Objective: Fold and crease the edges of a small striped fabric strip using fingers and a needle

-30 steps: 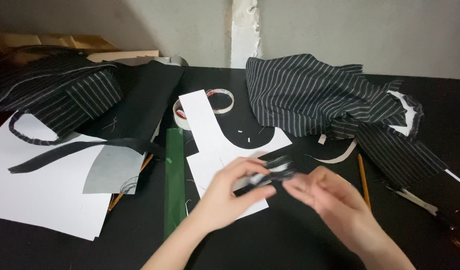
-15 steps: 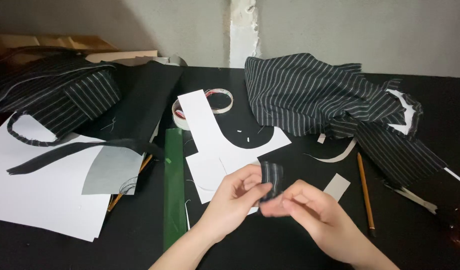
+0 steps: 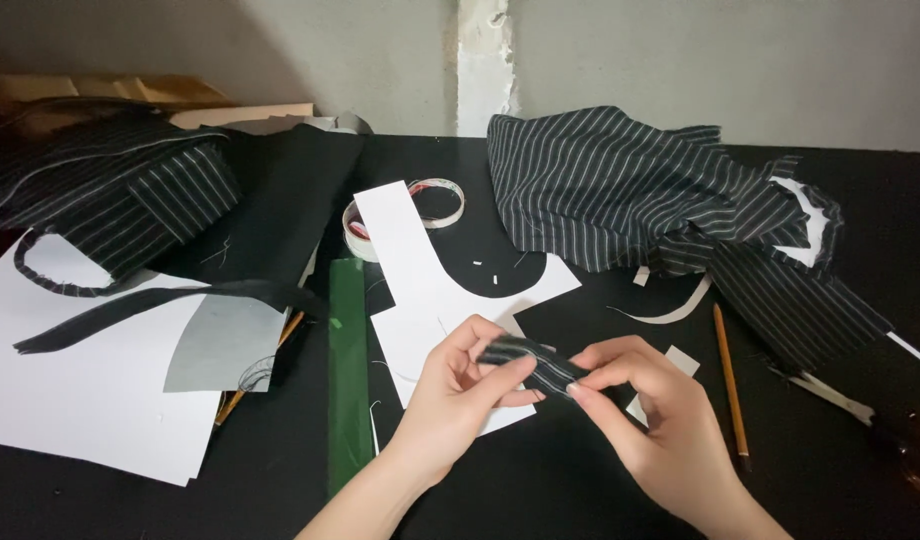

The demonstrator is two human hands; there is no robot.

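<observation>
My left hand (image 3: 458, 400) and my right hand (image 3: 648, 415) both pinch a small strip of black pinstriped fabric (image 3: 530, 362), held between them just above the black table (image 3: 540, 490). The left fingers grip its left end, the right fingertips its right end. Under the hands lies a white paper pattern piece (image 3: 420, 290) with a curved cut-out.
A green ruler (image 3: 348, 370) lies left of my left arm. Piles of pinstriped cloth sit at the back right (image 3: 630, 190) and back left (image 3: 110, 190). White paper sheets (image 3: 80, 390), tape rolls (image 3: 435, 200), a pencil (image 3: 728, 380) and scissors (image 3: 880, 420) lie around.
The fabric strip has turned from standing upright between the fingers to lying roughly level, and both hands have shifted slightly to the right and lower.
</observation>
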